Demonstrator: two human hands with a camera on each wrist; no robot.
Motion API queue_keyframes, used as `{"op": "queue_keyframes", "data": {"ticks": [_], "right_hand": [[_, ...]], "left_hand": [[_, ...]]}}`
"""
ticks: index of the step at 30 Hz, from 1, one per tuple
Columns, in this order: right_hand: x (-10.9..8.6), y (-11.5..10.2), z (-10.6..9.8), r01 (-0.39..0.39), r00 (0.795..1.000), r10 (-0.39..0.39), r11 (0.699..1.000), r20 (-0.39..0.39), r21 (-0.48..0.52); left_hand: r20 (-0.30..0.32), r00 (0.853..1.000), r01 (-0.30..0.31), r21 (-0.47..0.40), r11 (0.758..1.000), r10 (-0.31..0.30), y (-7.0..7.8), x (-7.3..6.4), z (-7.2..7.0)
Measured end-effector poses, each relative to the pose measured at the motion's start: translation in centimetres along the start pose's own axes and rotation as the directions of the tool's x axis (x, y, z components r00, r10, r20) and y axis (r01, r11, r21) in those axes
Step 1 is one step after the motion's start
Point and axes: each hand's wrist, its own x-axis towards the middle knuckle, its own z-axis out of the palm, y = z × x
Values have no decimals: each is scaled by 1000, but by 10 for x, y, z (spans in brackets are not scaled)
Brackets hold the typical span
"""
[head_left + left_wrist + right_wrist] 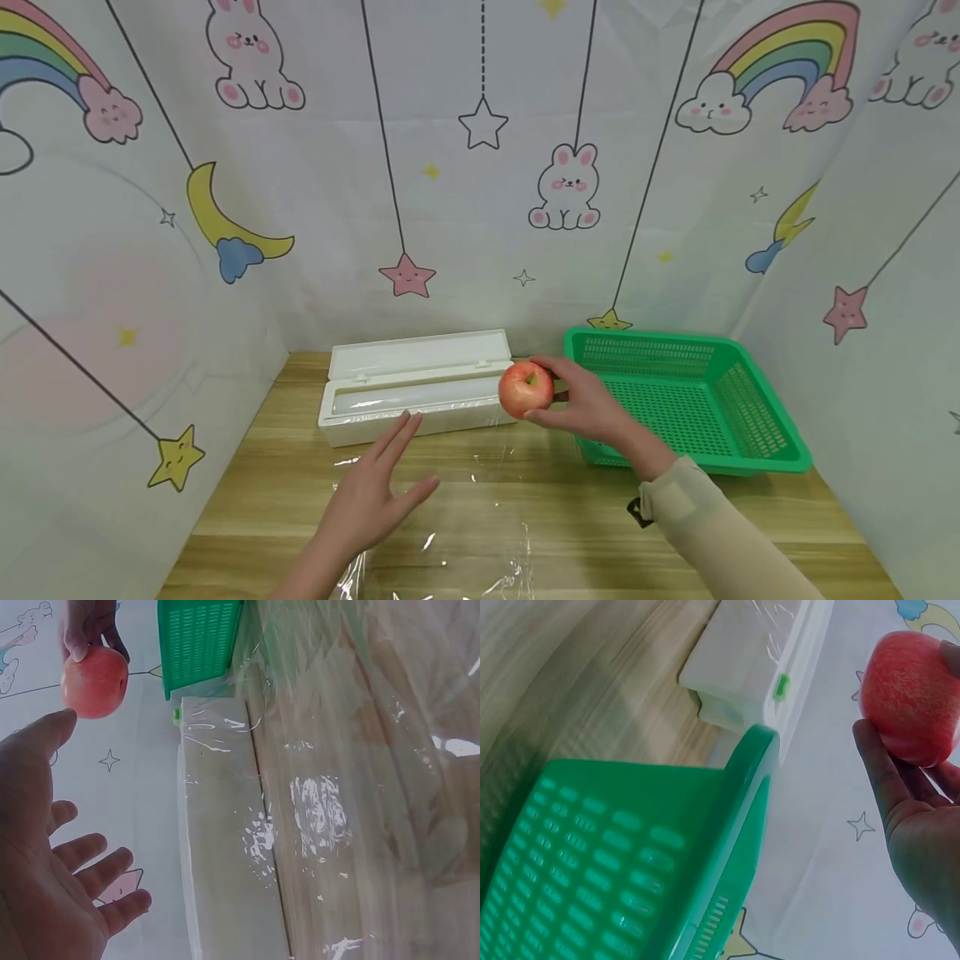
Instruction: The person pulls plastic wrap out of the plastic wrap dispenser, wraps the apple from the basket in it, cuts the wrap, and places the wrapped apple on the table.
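A red apple [526, 389] is held up by my right hand [581, 402], thumb and fingers gripping its side, near the right end of a white box. That plastic-wrap box [420, 422] stands at the back with its lid [420, 357] raised and a roll inside. From its front, clear plastic wrap [450, 533] stretches over the table toward me. Above the wrap's left part hovers my left hand [371, 492], fingers extended and holding nothing. In the left wrist view the apple [95, 682] appears beyond the left thumb.
To the right a green perforated basket [780, 454] sits on the wood-grain table [622, 550], close to the right wall. A white cloth backdrop [480, 225] printed with rabbits, stars and rainbows encloses the table at the back and both sides.
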Motion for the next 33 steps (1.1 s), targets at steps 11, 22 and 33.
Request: {"op": "queue_keyframes", "data": {"ticks": [11,22,33], "right_hand": [[7,-9,17,21,998,-24,999,50,47],[10,-15,25,42,997,-44,998,64,40],[12,-18,29,71,994,-71,997,84,13]], "left_hand": [[74,996,-51,-97,994,58,5,29,2],[132,989,-24,-285,958,64,13,59,5],[162,984,18,-478,878,68,14,84,19]]}}
